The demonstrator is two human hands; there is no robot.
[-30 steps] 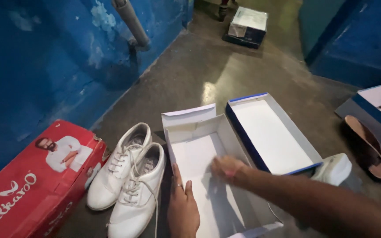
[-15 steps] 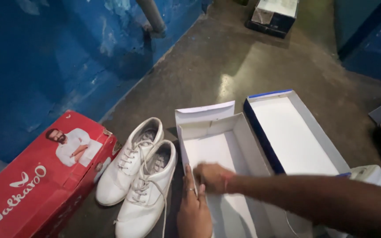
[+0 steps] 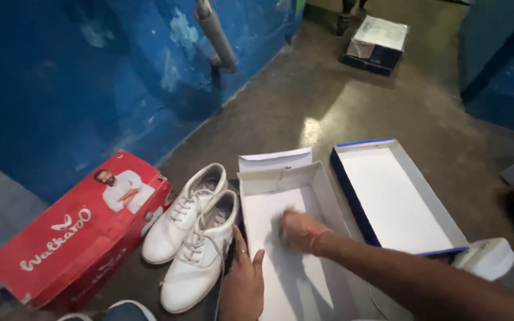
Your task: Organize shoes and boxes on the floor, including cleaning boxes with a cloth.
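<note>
— Two hands are at work on the open white shoebox [image 3: 304,238] on the floor [image 3: 328,101]. Why is the left hand [image 3: 243,285] where it is?
— It rests on the box's near left wall, fingers flat and together, thumb spread inside; my guess is it steadies the box. Its grip is open, holding nothing.
— And the right hand [image 3: 297,230]?
— It reaches across from the right, forearm low over the box, knuckles up, fingers curled down onto the white paper lining [image 3: 269,208]. They are blurred, so I cannot tell whether they pinch the paper or only press it.
— What lies just left of the box?
— One pair of white lace-up shoes [image 3: 194,235], side by side, toes toward the camera, beside a red shoebox [image 3: 78,232] against the blue wall [image 3: 60,77].
— And to the right?
— The blue-edged lid [image 3: 397,199], upside down, alongside the box. Farther off stands another shoebox [image 3: 377,44].
</note>
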